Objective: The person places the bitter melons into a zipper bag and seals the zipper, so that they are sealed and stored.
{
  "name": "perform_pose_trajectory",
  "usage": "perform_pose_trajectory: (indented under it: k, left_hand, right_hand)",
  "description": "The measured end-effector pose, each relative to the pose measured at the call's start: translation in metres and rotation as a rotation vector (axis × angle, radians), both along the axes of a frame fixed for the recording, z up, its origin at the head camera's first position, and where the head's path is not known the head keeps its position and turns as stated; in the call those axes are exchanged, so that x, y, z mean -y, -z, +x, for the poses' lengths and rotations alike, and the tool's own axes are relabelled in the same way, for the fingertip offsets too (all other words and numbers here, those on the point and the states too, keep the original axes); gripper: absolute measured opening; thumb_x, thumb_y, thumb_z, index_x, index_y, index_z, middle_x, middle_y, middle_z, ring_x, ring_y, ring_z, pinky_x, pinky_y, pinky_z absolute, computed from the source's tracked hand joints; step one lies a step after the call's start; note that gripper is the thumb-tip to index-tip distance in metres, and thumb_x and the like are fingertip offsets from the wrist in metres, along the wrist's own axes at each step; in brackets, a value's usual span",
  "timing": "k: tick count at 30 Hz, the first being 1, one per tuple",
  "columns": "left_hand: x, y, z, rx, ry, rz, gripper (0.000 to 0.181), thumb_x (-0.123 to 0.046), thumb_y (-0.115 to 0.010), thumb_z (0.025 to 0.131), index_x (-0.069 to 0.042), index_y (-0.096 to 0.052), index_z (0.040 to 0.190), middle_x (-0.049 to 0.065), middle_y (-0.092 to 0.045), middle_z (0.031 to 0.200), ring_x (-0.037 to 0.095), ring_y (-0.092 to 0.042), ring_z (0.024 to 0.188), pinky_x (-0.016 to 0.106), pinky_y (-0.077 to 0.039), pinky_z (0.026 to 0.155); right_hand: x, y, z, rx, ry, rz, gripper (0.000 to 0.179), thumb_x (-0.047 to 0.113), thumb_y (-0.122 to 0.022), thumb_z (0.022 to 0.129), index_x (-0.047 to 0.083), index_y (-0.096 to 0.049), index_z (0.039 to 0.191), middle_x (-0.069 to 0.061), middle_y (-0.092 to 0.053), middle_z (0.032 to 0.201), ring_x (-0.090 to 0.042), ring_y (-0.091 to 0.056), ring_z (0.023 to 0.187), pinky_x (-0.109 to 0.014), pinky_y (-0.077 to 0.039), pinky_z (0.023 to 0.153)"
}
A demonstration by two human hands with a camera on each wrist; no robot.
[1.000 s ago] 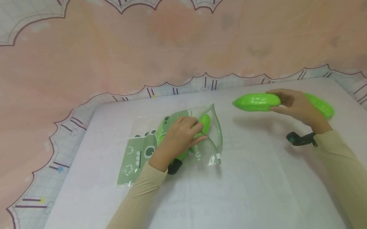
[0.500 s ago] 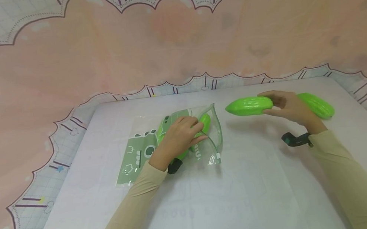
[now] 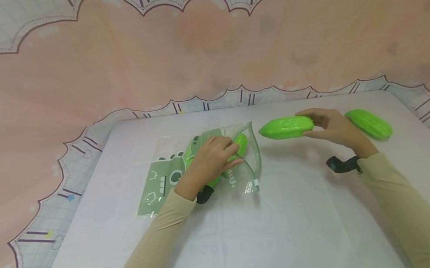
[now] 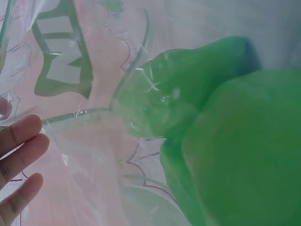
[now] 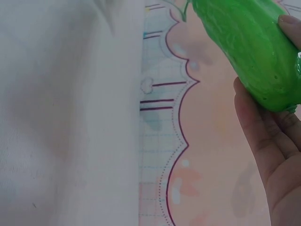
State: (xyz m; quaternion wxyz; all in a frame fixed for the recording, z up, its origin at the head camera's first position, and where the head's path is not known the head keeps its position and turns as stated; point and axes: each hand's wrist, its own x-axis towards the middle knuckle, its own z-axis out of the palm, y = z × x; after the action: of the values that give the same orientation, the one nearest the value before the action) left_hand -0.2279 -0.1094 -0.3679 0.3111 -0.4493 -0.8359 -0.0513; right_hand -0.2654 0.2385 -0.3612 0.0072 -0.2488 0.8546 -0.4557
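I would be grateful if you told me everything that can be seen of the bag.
The bag looks like thin, glossy, see-through plastic, printed in green and white with a cartoon eye and teeth. It lies on the white table, its open mouth to the right in the head view, edged by a green strip with a white slider at the near end. Green vegetables bulge inside; their number is hard to tell. The left hand pinches the mouth's edge.

Shiny, clear plastic bag (image 3: 171, 167), glossy, ridged green vegetable (image 3: 286, 128), matt cloth sleeves (image 3: 407, 205)
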Motion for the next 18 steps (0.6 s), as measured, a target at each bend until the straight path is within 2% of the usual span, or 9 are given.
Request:
perform_pose_trajectory:
  k: [10, 18]
  left_hand:
    - [0.000, -0.003, 0.001, -0.013, -0.001, -0.003, 0.031, -0.037, -0.069, 0.082, -0.011, -0.053, 0.082, 0.001, -0.052, 0.074, 0.016, -0.053, 0.069, 0.031, -0.049, 0.078]
    - [-0.001, -0.010, 0.004, 0.030, -0.026, -0.025, 0.031, -0.037, -0.069, 0.082, -0.011, -0.052, 0.081, 0.001, -0.051, 0.072, 0.016, -0.052, 0.068, 0.031, -0.048, 0.077]
  right_hand:
    - [0.005, 0.006, -0.004, -0.041, -0.060, -0.042, 0.049, 0.002, -0.070, 0.080, -0.001, -0.054, 0.127, 0.023, -0.055, 0.116, 0.006, -0.055, 0.104, -0.006, -0.042, 0.091]
    - [0.007, 0.009, -0.005, -0.040, -0.092, -0.069, 0.049, 0.001, -0.070, 0.080, -0.003, -0.054, 0.126, 0.022, -0.056, 0.116, 0.005, -0.056, 0.104, -0.007, -0.043, 0.091]
